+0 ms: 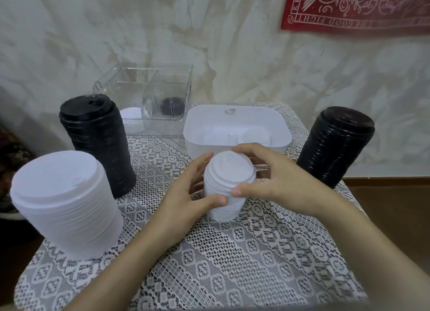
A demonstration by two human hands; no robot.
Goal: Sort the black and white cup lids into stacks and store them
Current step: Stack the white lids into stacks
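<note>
Left hand (186, 194): curled round short white lid stack's (229, 178) left side.
Right hand (272, 185): grips its right side and top rim.
Stack: upright on lace cloth (209, 264), between both hands.
White bin (209, 145): just behind, holding white lids (256, 135).
Wall cloth (360, 6): upside-down "GOOD FIGHT".

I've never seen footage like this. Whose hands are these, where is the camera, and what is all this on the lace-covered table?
No machine here: a person wears one camera on the head, looking down at their own bare hands. The left hand and right hand both grip a short stack of white lids. On the lace tablecloth stand a tall white stack, a left black stack and a right black stack. Behind are a white bin with loose white lids and a clear container.
</note>
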